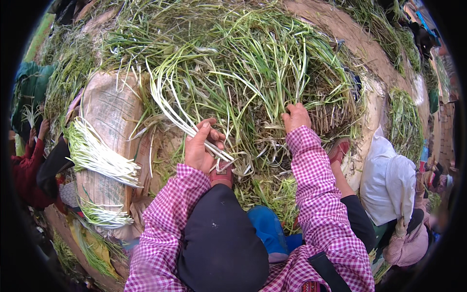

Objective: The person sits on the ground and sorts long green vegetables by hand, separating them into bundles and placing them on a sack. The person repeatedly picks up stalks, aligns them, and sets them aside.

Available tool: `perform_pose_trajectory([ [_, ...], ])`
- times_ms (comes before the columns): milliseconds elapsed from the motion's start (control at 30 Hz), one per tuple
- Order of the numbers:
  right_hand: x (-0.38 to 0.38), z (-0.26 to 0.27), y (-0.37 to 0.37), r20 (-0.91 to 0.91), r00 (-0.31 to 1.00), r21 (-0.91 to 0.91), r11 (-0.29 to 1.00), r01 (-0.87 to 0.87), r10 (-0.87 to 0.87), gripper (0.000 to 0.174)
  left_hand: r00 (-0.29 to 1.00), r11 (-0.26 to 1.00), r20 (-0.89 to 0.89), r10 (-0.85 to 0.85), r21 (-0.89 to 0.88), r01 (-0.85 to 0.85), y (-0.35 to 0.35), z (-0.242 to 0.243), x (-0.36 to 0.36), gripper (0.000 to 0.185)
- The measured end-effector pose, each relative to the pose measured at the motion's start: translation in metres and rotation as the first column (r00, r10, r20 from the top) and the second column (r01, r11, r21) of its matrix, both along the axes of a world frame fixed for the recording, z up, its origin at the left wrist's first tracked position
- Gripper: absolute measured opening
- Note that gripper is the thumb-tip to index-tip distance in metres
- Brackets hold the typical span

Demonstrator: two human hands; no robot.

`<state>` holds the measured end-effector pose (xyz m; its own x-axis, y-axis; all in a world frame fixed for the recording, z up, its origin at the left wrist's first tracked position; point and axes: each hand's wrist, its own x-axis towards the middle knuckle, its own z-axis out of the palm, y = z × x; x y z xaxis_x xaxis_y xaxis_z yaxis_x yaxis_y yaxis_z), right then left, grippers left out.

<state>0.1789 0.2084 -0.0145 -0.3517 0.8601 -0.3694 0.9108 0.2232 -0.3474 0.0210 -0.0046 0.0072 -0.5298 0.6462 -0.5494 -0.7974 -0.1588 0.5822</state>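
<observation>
Several long stalks with white stems and green tops (170, 100) lie across my left hand (205, 146), its fingers curled around their lower ends. My right hand (296, 116) is at the near edge of a large heap of green leafy stalks (262, 65), its fingers bent around stalk bases; how firmly it grips is hard to tell. On the left, a bundle of trimmed white stems (105, 155) rests on a printed woven sack (113, 98). A smaller bundle (105, 215) lies at that sack's near end.
A white sack (386, 179) stands at the right beside a person in a pink top (408, 244). At the far left, a person in red sleeves (31, 175) holds stalks. Cut roots and dry stems (328, 118) lie under the heap. More green stalks (405, 124) cover ground at the right.
</observation>
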Motion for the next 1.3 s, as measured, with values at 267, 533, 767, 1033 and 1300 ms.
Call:
perform_pose_trajectory([
  [267,0.017,0.074,0.021,-0.865,0.488,0.083,0.927,0.365,-0.115,0.008,0.999,1.0,0.024,0.024,-0.018,-0.023,-0.001,-0.003,-0.001,0.02],
  [533,0.022,0.098,0.015,-0.872,0.462,-0.034,0.963,0.266,-0.158,0.006,1.0,0.999,0.027,-0.003,0.052,0.002,-0.001,-0.002,-0.001,0.017],
  [767,0.023,0.028,-0.028,-0.823,0.556,-0.156,0.987,-0.021,-0.118,0.013,0.987,0.982,-0.097,-0.131,0.124,0.143,0.019,0.017,-0.004,0.016],
  [1033,0.005,0.03,-0.07,-0.809,0.551,-0.308,0.946,-0.102,-0.204,0.011,0.92,0.959,-0.273,-0.281,-0.111,0.26,0.063,0.018,0.014,0.029],
  [1300,0.013,0.02,-0.082,-0.773,0.597,-0.244,0.969,0.028,-0.212,0.009,0.971,0.996,-0.236,-0.024,-0.089,0.003,0.058,0.012,0.016,0.019],
])
